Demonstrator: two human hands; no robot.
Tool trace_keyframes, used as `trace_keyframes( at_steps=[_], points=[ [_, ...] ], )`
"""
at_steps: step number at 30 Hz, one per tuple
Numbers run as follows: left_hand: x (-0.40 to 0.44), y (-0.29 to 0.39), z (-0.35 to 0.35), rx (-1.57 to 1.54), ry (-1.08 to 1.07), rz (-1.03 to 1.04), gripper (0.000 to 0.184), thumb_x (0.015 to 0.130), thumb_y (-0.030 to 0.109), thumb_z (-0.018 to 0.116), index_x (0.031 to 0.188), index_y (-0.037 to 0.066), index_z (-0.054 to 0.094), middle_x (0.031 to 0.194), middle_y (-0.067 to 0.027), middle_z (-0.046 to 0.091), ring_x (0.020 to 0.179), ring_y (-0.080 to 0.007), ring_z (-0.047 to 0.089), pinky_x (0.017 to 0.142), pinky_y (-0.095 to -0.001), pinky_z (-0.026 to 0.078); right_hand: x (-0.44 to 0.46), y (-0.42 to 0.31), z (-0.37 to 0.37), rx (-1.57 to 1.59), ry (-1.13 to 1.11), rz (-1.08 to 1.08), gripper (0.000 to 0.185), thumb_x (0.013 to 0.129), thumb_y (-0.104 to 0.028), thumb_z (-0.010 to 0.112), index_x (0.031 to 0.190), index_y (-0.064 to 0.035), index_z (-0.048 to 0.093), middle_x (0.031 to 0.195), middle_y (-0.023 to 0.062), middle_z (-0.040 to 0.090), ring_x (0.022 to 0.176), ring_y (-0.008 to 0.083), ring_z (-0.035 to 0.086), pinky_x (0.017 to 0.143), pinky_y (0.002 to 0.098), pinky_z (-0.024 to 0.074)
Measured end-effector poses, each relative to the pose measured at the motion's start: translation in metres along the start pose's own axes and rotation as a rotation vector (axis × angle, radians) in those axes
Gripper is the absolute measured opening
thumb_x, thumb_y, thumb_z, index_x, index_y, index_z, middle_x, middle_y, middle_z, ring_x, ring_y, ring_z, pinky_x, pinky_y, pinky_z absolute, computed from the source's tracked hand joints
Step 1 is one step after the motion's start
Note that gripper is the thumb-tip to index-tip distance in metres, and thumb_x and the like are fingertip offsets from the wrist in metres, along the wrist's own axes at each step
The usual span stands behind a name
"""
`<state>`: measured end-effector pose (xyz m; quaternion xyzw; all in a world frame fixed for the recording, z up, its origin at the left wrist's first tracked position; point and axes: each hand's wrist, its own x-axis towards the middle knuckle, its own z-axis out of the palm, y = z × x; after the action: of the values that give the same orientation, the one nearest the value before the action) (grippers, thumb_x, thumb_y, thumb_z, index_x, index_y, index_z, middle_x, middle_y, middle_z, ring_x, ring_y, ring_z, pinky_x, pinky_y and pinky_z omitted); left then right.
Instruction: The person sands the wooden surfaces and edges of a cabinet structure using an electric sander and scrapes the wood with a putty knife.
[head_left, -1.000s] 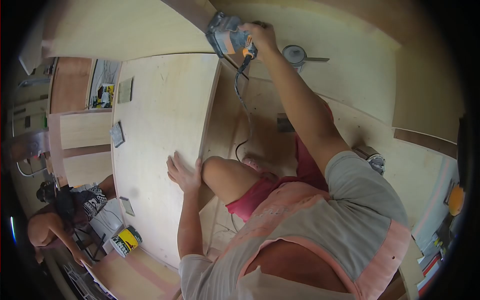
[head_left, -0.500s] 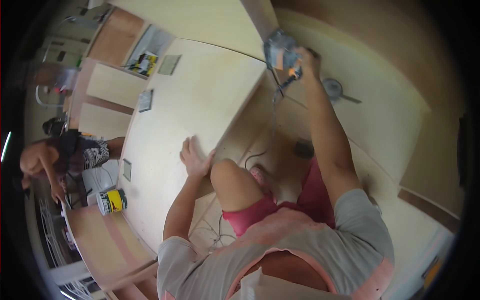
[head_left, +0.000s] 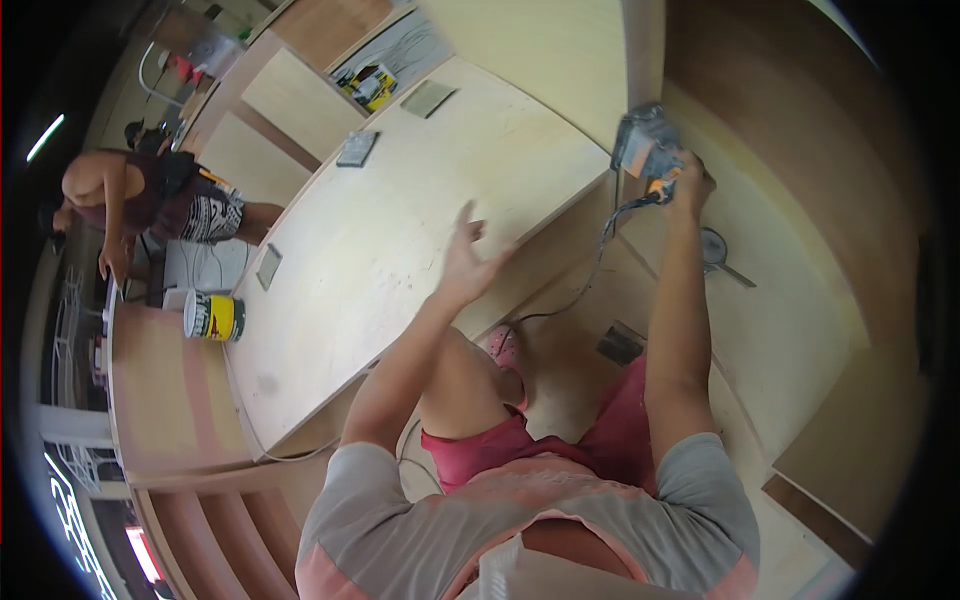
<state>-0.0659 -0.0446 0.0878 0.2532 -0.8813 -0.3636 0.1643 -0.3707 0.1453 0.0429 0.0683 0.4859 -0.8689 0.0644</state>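
While the right hand [head_left: 692,187] gripped a corded electric sander [head_left: 648,148], the left hand [head_left: 470,268] hung above a broad plywood panel [head_left: 400,220] with nothing in its grasp. Right fingers curled about the sander's body; fingertips mostly hidden. Left fingers parted and loosely bent, thumb standing off to the side; whether any skin met the wood, could not tell.

Sander's position: at the lower end of an upright board [head_left: 646,55], just past the panel's far right corner. Contact between pad and board edge unclear. Black cord [head_left: 597,268] ran from the tool down toward the floor, near a pink clog [head_left: 507,345] on the person's foot. Dark rectangular block [head_left: 622,343] lay to the right of the clog. Round grey object with a flat strip [head_left: 713,250] lay beyond the right forearm.

Three small greyish pads [head_left: 357,149] sat spaced along the panel's left side. Yellow-labelled can [head_left: 213,316] stood just beside that side, nearer the wearer. Farther left, a co-worker [head_left: 125,190] bent forward, one arm reaching down.
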Motion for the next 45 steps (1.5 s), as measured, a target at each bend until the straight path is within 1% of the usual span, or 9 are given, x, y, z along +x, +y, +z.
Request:
trace_keyframes(
  at_steps=[3, 11, 15, 19, 22, 35, 41, 43, 45],
  points=[
    [0.024, 0.055, 0.028, -0.104, -0.161, 0.061, 0.092, 0.077, 0.039, 0.074, 0.144, 0.002, 0.023, 0.127, -0.0305, 0.047, 0.122, -0.0386, 0.047, 0.099, -0.0431, 0.042, -0.001, 0.009, 0.010, 0.150, 0.289, 0.128, 0.022, 0.070, -0.010, 0.067, 0.085, 0.0056, 0.061, 0.080, 0.0112, 0.061, 0.060, 0.0208, 0.060, 0.054, 0.0334, 0.0498],
    [0.074, 0.172, 0.086, 0.084, -0.257, 0.585, 0.088, 0.077, 0.047, 0.070, 0.137, -0.005, 0.030, 0.125, -0.0301, 0.048, 0.118, -0.0407, 0.049, 0.096, -0.0440, 0.043, 0.001, 0.007, -0.004, 0.279, -0.176, -0.228, 0.021, 0.072, -0.005, 0.067, 0.088, -0.0031, 0.054, 0.085, 0.0082, 0.058, 0.074, 0.0193, 0.060, 0.065, 0.0303, 0.0505],
    [0.096, 0.178, 0.127, 0.434, -0.565, 0.223, 0.098, 0.078, 0.065, 0.058, 0.130, -0.015, 0.035, 0.106, -0.0333, 0.059, 0.107, -0.0427, 0.056, 0.094, -0.0425, 0.045, 0.006, 0.021, 0.004, 0.060, 0.006, -0.485, 0.048, 0.070, -0.008, 0.071, 0.113, -0.0016, 0.052, 0.104, 0.0077, 0.055, 0.094, 0.0191, 0.055, 0.083, 0.0301, 0.0460],
    [0.116, 0.152, 0.134, 0.169, -0.654, 0.133, 0.096, 0.068, 0.062, 0.072, 0.120, -0.014, 0.044, 0.108, -0.0277, 0.061, 0.092, -0.0308, 0.065, 0.080, -0.0346, 0.051, -0.024, -0.017, 0.018, 0.032, -0.021, -0.431, 0.059, 0.066, -0.011, 0.076, 0.119, -0.0041, 0.051, 0.105, 0.0077, 0.054, 0.092, 0.0183, 0.055, 0.083, 0.0290, 0.0467],
    [0.131, 0.155, 0.131, -0.352, -0.955, -0.063, 0.055, 0.068, 0.023, 0.084, 0.106, -0.001, 0.052, 0.077, -0.0061, 0.060, 0.067, -0.0093, 0.056, 0.058, -0.0229, 0.045, -0.022, -0.028, 0.022, 0.082, -0.092, -0.386, 0.060, 0.066, -0.013, 0.077, 0.119, -0.0036, 0.050, 0.103, 0.0079, 0.054, 0.091, 0.0174, 0.055, 0.081, 0.0286, 0.0467],
    [0.167, 0.182, 0.153, -0.285, -0.927, -0.179, 0.010, 0.067, 0.007, 0.063, 0.075, 0.002, 0.059, 0.058, -0.0017, 0.051, 0.041, -0.0072, 0.037, 0.037, -0.0241, 0.025, 0.019, -0.039, 0.024, -0.039, 0.132, -0.341, 0.060, 0.067, -0.014, 0.074, 0.117, 0.0015, 0.047, 0.100, 0.0090, 0.053, 0.090, 0.0175, 0.054, 0.082, 0.0301, 0.0468],
    [0.155, 0.123, 0.182, 0.037, -0.790, 0.103, 0.026, 0.067, 0.017, 0.064, 0.079, -0.006, 0.059, 0.067, -0.0074, 0.060, 0.057, -0.0165, 0.054, 0.054, -0.0308, 0.044, 0.025, 0.038, -0.003, -0.040, 0.415, -0.151, 0.062, 0.066, -0.021, 0.072, 0.117, 0.0034, 0.046, 0.108, 0.0174, 0.056, 0.099, 0.0272, 0.057, 0.089, 0.0348, 0.0445],
    [0.147, 0.103, 0.193, 0.107, -0.759, 0.104, 0.024, 0.073, 0.015, 0.054, 0.072, -0.007, 0.063, 0.080, -0.0283, 0.063, 0.085, -0.0405, 0.063, 0.077, -0.0453, 0.047, 0.019, 0.060, -0.014, -0.096, 0.475, -0.068, 0.066, 0.065, -0.025, 0.072, 0.118, 0.0032, 0.046, 0.113, 0.0216, 0.056, 0.104, 0.0313, 0.057, 0.092, 0.0361, 0.0430],
    [0.128, 0.096, 0.190, 0.210, -0.708, 0.236, 0.023, 0.074, 0.015, 0.054, 0.070, -0.006, 0.062, 0.080, -0.0281, 0.064, 0.084, -0.0406, 0.063, 0.075, -0.0460, 0.048, 0.024, 0.082, -0.025, -0.104, 0.525, 0.057, 0.069, 0.063, -0.027, 0.072, 0.118, 0.0045, 0.045, 0.114, 0.0224, 0.056, 0.105, 0.0326, 0.056, 0.093, 0.0360, 0.0425]
  ],
)
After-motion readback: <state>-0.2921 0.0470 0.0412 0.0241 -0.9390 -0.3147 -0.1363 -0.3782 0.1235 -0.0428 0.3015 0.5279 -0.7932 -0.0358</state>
